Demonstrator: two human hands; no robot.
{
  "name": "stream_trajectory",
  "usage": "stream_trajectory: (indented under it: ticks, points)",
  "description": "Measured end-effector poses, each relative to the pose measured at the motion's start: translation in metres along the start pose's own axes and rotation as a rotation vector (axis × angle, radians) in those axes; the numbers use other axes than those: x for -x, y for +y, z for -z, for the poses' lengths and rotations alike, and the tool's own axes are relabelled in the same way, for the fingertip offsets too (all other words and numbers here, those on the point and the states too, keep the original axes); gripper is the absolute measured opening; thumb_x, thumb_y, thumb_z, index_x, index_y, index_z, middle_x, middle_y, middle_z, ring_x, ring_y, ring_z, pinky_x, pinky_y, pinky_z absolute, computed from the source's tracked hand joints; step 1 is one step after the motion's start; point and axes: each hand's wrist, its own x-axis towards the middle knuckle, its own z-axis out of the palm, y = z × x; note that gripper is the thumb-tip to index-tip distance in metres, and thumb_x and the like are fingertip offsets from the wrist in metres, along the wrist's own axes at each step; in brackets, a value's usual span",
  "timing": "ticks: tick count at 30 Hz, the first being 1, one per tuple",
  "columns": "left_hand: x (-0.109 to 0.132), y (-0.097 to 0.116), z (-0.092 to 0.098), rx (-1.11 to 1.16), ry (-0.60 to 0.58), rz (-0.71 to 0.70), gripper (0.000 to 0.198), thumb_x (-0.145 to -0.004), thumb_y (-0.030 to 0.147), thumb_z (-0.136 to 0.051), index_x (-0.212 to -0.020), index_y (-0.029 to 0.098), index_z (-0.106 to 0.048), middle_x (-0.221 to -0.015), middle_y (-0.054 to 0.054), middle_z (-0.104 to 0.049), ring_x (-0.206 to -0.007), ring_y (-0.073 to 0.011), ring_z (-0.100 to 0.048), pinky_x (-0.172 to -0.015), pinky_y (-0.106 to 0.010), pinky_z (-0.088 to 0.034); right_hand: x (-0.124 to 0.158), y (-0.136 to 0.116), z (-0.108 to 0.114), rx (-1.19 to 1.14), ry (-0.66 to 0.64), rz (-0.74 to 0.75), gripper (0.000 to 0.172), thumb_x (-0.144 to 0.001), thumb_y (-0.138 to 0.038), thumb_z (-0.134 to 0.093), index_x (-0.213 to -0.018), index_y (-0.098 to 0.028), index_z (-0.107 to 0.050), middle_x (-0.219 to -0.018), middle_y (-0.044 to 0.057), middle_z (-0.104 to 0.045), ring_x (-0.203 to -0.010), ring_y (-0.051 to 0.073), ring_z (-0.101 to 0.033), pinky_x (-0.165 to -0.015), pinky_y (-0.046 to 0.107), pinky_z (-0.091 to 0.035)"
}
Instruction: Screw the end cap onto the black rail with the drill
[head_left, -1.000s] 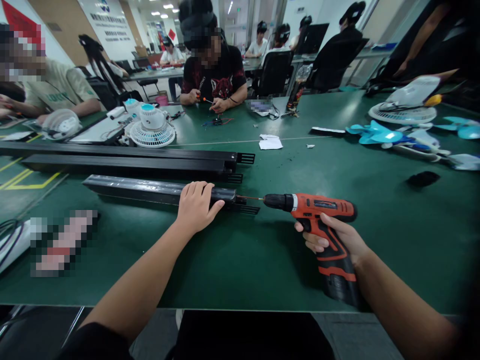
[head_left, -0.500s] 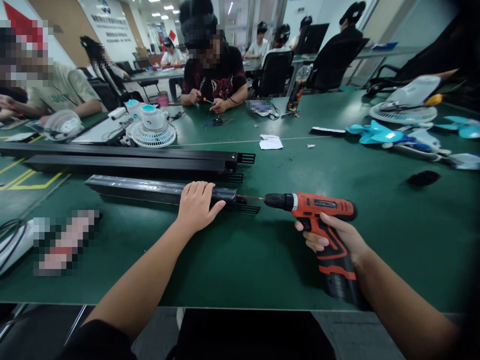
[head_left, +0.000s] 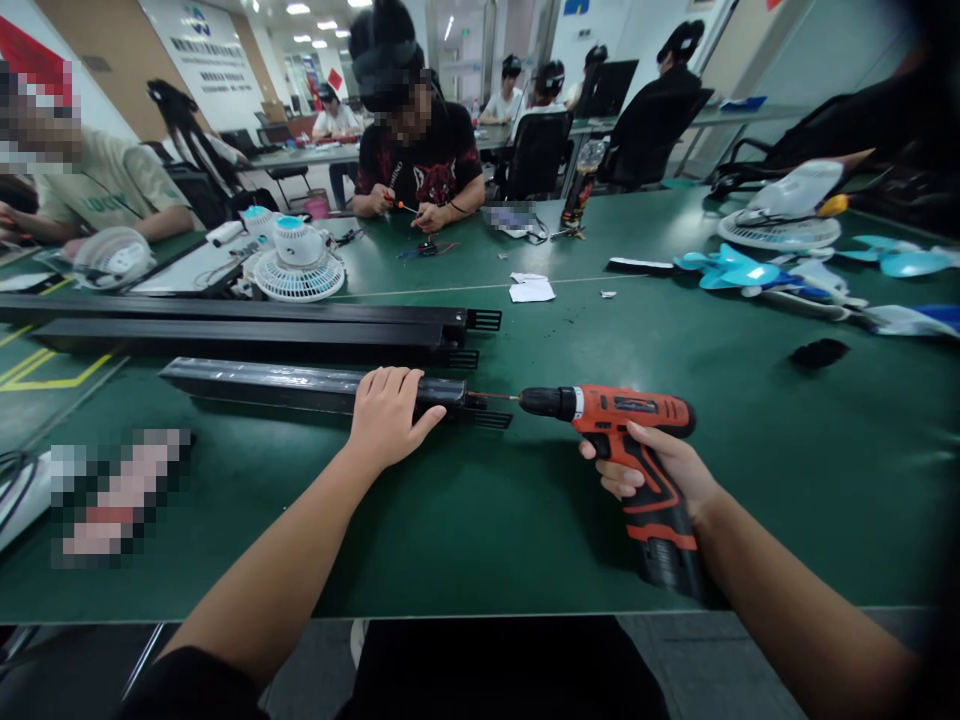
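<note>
My left hand (head_left: 388,418) lies over the right end of a long black rectangular bar (head_left: 262,385), fingers across its top and thumb along the near side, gripping it against the table. In my right hand (head_left: 664,465) is an orange and black cordless drill (head_left: 637,408), held by its handle and pointing left. A long thin bit (head_left: 495,397) runs from the drill's chuck to the bar's right end; its tip is hidden there. Slotted black tabs (head_left: 493,420) stick out from that end. Whether the bit is turning I cannot tell.
Behind the bar lie more long black bars (head_left: 247,333). White fan parts (head_left: 300,270) stand at the back left, blue fan blades (head_left: 727,267) at the right. Paper scraps (head_left: 532,290) lie mid-table. A co-worker (head_left: 420,150) sits opposite, holding a screwdriver. The table's front edge (head_left: 487,617) is close to me.
The whole view has shifted slightly, so most things appear a little further left. Both hands keep their holds, and the drill and bar stay in line.
</note>
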Motion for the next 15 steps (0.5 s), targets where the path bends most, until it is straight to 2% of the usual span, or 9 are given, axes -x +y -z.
stream_trajectory:
  ticks: [15]
  points:
    - [0.0003,-0.0001,0.0001,-0.033,0.020,-0.017,0.053,-0.101,0.058,-0.046,-0.133,0.018,-0.059,-0.124,-0.017,-0.067,-0.116,-0.0357,-0.058,-0.107,-0.054,-0.040,-0.0006,0.0021,0.0041,-0.018,0.006,-0.020,0.039,-0.087,-0.049,-0.072,-0.096,-0.011,-0.071,-0.054,-0.003,-0.046,-0.049,0.010,-0.035,-0.050,0.024,-0.041]
